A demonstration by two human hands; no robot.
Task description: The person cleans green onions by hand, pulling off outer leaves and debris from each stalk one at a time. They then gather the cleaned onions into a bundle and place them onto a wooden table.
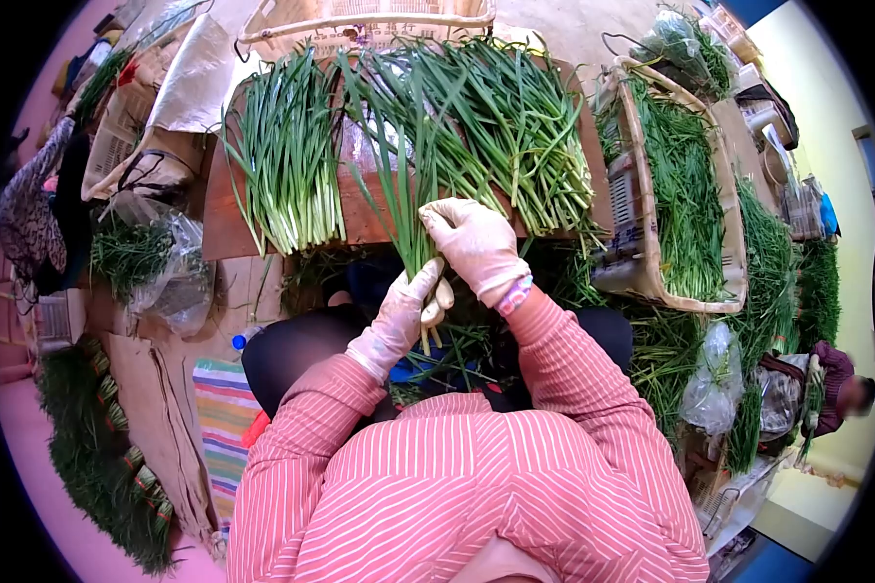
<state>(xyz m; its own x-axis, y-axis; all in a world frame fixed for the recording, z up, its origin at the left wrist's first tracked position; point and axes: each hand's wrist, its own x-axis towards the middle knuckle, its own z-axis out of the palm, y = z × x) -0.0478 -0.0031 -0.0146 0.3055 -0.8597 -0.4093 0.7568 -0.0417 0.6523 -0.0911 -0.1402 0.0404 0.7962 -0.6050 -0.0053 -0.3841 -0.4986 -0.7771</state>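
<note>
**Soft, even light; heavy fisheye bend**

Bright, diffuse light fills the scene and shadows are faint, deepest under the brown wooden surface (226,233). The shiny pale plastic sheet (194,73) shows mild glare. The centre is sharp: creases in the pale-gloved left hand (399,316) and right hand (476,248), and single blades in the bundle of long green stalks (408,223). A black round vignette cuts all 4 corners. Near the rim the tan woven basket (642,262) curves and detail softens.

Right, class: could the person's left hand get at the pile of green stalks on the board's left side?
Probably yes: the pile lies just up-left of the left hand, with nothing standing between them. But its grip is shut on a bunch, so it would likely have to let go first.
</note>
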